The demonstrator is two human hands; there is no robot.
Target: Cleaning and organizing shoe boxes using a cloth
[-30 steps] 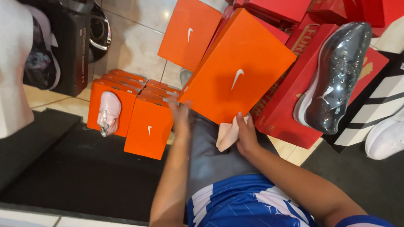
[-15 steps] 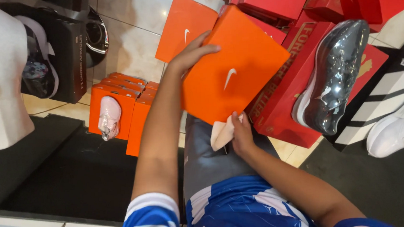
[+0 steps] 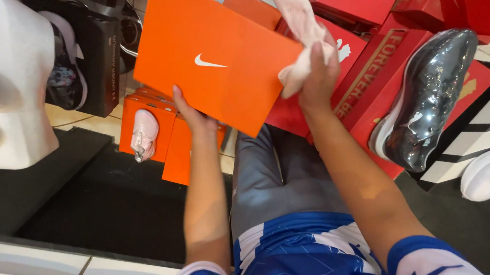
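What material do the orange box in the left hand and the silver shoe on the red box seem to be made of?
Orange box: seems matte cardboard, flat panels with a straight fold line and no glare. Silver shoe: upper looks like glossy metallic synthetic, with bright mirror-like highlights and wrinkles; the exact material cannot be told. Its sole edge looks like white rubber or foam.

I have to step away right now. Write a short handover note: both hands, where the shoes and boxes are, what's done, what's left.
Left hand: grips the lower edge of the orange box lid, held up and tilted.
Right hand: closed on a small pink shoe, raised beside the lid's right edge.
Second pink shoe lies on the small orange boxes on the floor.
Silver shoe rests on the red boxes to the right.
Done: lid lifted, one pink shoe in hand.
Left: the second pink shoe is not picked up; neither pink shoe is boxed.
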